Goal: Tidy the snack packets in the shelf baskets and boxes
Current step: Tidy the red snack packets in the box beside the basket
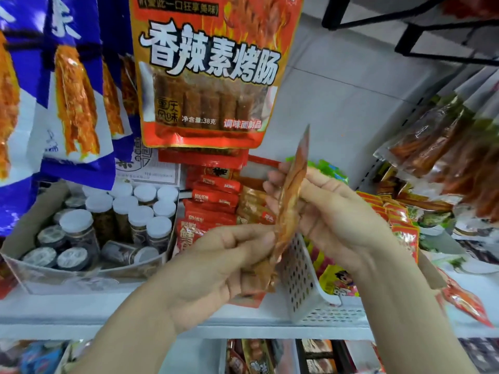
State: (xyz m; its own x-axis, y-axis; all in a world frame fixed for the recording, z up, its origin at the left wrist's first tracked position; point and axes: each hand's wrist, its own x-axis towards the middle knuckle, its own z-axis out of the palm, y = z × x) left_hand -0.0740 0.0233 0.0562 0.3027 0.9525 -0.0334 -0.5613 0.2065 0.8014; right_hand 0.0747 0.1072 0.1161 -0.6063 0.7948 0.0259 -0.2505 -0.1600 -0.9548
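A thin orange snack packet (293,195) stands edge-on in front of the shelf, held between both hands. My left hand (216,265) pinches its lower end with thumb and fingers and also holds a second brownish packet (259,279) in its palm. My right hand (324,211) grips the orange packet's middle from the right. Behind the hands, red snack packets (213,203) are stacked in a row. A white perforated basket (302,282) with yellow and red packets (337,279) stands just right of them.
A cardboard box of white-lidded jars (113,220) fills the shelf's left. A large red bag (213,71) and blue bags (73,98) hang above. More packets (445,147) hang at right. A loose red packet (467,303) lies at the shelf's right edge.
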